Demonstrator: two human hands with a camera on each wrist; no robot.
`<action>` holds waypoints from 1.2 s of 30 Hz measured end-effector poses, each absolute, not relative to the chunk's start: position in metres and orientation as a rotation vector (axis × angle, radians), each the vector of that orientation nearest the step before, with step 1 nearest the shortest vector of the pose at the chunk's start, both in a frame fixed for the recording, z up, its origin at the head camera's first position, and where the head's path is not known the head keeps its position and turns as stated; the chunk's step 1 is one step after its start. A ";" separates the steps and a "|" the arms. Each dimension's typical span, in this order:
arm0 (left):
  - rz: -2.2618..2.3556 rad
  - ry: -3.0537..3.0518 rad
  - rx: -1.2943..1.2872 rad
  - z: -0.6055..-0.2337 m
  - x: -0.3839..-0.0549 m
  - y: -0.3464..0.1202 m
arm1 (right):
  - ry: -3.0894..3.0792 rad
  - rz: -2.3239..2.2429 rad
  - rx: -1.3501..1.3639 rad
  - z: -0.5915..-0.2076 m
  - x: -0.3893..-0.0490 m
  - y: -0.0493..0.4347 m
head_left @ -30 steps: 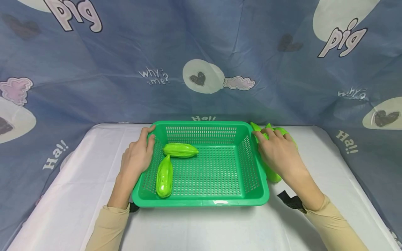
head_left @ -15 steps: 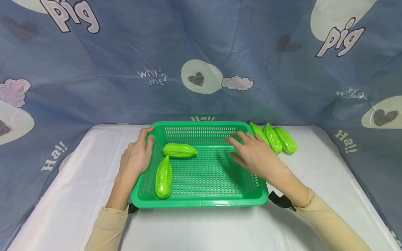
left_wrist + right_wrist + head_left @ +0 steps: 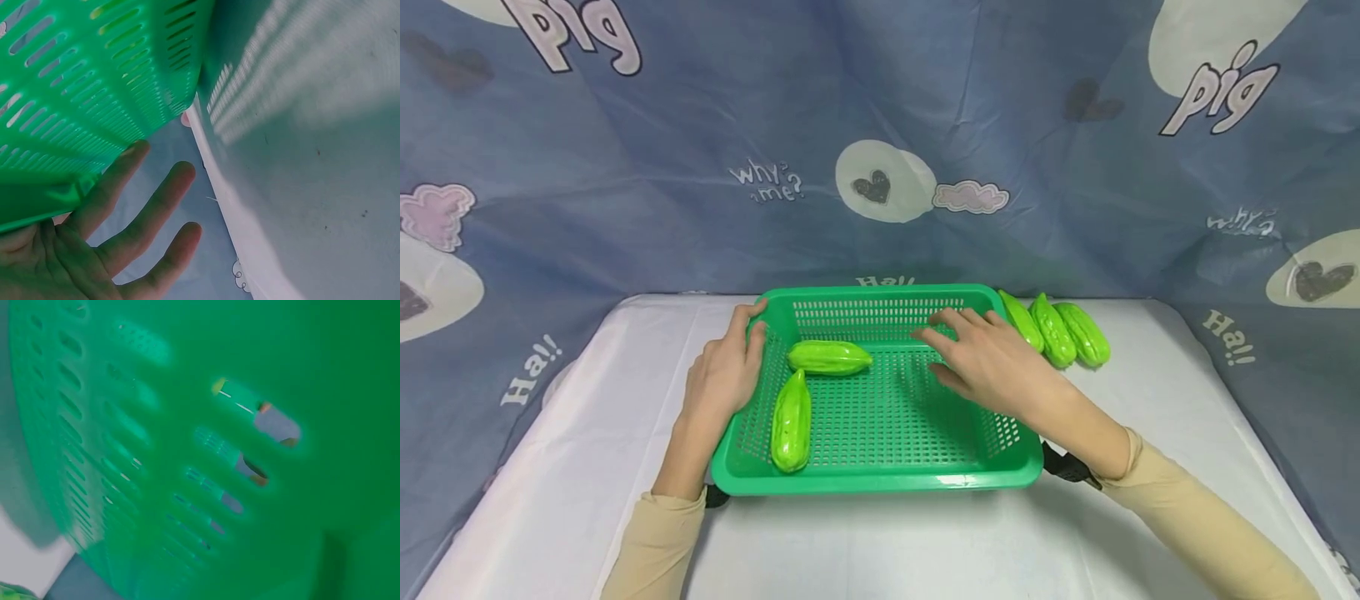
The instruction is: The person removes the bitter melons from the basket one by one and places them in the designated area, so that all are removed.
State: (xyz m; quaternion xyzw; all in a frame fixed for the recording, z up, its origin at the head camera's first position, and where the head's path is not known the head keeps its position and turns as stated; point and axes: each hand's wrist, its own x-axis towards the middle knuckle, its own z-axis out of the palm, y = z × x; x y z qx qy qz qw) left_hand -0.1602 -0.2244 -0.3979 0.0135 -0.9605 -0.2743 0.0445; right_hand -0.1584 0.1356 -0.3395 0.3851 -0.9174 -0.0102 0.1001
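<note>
A green perforated plastic basket [image 3: 880, 482] stands on the white-covered table. Inside it lie two glossy, light green ribbed vegetables that look like bitter melons: one sideways [image 3: 830, 358], the other lengthwise [image 3: 792, 423], both at the left end. My left hand [image 3: 722, 367] grips the basket's left rim; in the left wrist view several fingers of that hand [image 3: 134, 231] spread outside the perforated wall. Over the right half of the basket my right hand [image 3: 981, 358] hovers, fingers spread and holding nothing. The basket's wall [image 3: 187, 506] fills the right wrist view, where the right hand is hidden.
Three more bitter-melon-like vegetables [image 3: 1056, 331] lie side by side on the white tablecloth [image 3: 1150, 392], just beyond the basket's right rim. A blue printed cloth [image 3: 700, 217] hangs behind the table.
My right hand has left the vegetables and the right rim, moving left over the inside of the basket. My left hand keeps its place on the left rim.
</note>
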 end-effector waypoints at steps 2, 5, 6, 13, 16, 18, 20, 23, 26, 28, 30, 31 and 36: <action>-0.844 -2.935 0.040 -0.397 -0.161 -0.224 | -2.718 -0.040 1.139 -0.341 -0.157 0.137; -0.844 -2.932 0.039 -0.397 -0.161 -0.223 | -2.731 -0.043 1.139 -0.344 -0.157 0.140; -0.843 -2.930 0.039 -0.397 -0.161 -0.223 | -2.736 -0.042 1.140 -0.344 -0.157 0.141; -0.838 -2.930 0.036 -0.396 -0.161 -0.222 | -2.748 0.000 1.146 -0.345 -0.155 0.145; -0.836 -2.930 0.035 -0.396 -0.161 -0.221 | -2.753 0.003 1.145 -0.343 -0.155 0.146; -0.835 -2.930 0.032 -0.396 -0.161 -0.220 | -2.754 0.007 1.145 -0.340 -0.155 0.147; -0.834 -2.929 0.029 -0.396 -0.161 -0.220 | -2.755 0.012 1.143 -0.338 -0.155 0.147; -0.832 -2.930 0.030 -0.396 -0.161 -0.220 | -2.749 0.017 1.147 -0.334 -0.155 0.146; -0.829 -2.932 0.035 -0.396 -0.161 -0.221 | -2.735 0.009 1.152 -0.330 -0.157 0.144; -0.826 -2.934 0.038 -0.395 -0.161 -0.221 | -2.723 0.002 1.152 -0.326 -0.157 0.143; -0.823 -2.932 0.040 -0.395 -0.161 -0.221 | -2.709 -0.010 1.154 -0.323 -0.158 0.142; -0.821 -2.931 0.041 -0.395 -0.161 -0.221 | -2.705 -0.008 1.155 -0.321 -0.159 0.141; -0.819 -2.931 0.040 -0.395 -0.161 -0.220 | -2.689 -0.015 1.169 -0.315 -0.161 0.132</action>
